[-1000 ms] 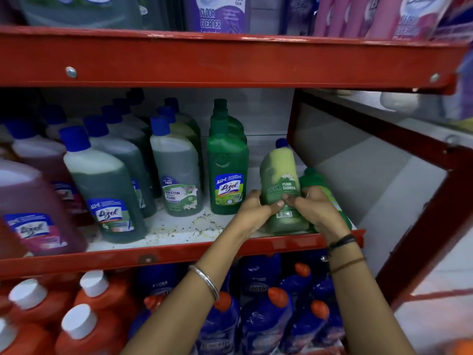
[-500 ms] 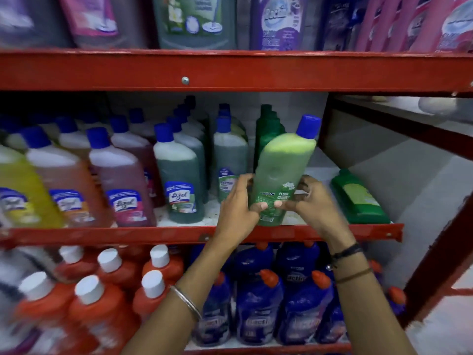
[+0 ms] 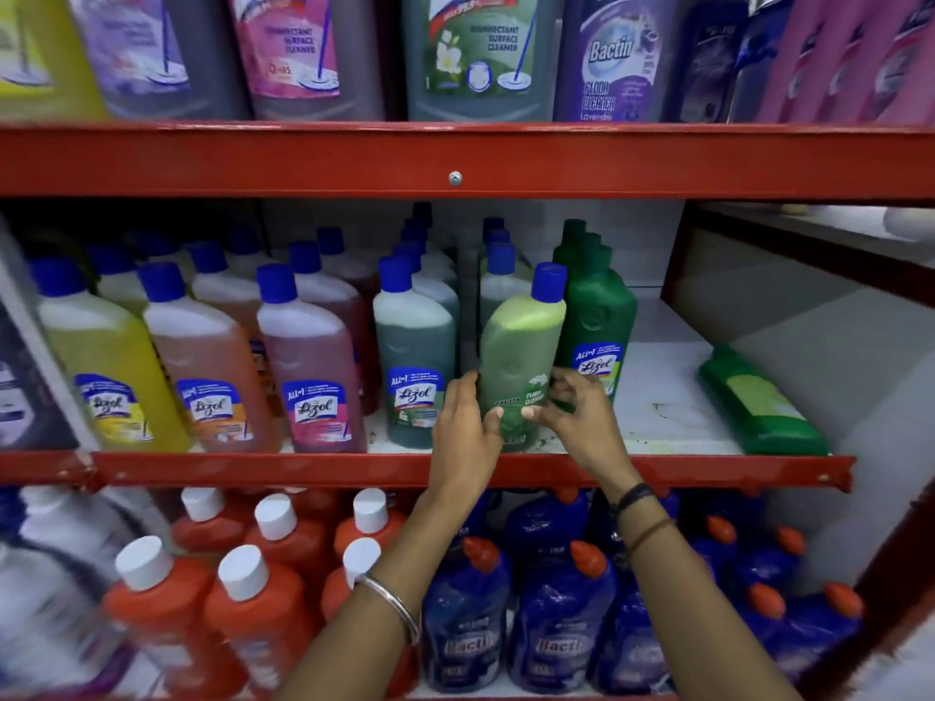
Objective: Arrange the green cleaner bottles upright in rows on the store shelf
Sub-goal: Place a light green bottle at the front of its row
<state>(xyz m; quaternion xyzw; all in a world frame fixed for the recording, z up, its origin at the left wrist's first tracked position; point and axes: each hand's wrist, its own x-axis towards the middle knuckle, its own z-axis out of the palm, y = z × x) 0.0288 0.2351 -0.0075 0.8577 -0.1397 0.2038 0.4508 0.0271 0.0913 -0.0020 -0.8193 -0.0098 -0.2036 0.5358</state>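
Half a second before, the light green bottle had been lifted and tipped well to the right; now it stood at the front of the middle shelf, lower centre of the frame, its base at the shelf surface though hidden by fingers. Its long axis ran nearly vertical with a slight lean right, blue cap uppermost and touching the dark green Lizol bottle beside it. The camera view had also risen, showing more of the top shelf.

The left hand wrapped the bottle's lower left side, thumb across the label; the right hand pinched its lower right side, fingers curled narrowly round it.

At the right of the shelf, a dark green bottle lay on its side, cap pointing toward the back left.

The held bottle's label read "Bactin Floor Cleaner". Neighbouring bottles read "All in 1 Lizol". Above, a purple bottle read "Bactin Floor Cleaner Lavender", others "Disinfectant Surface Cleaner".
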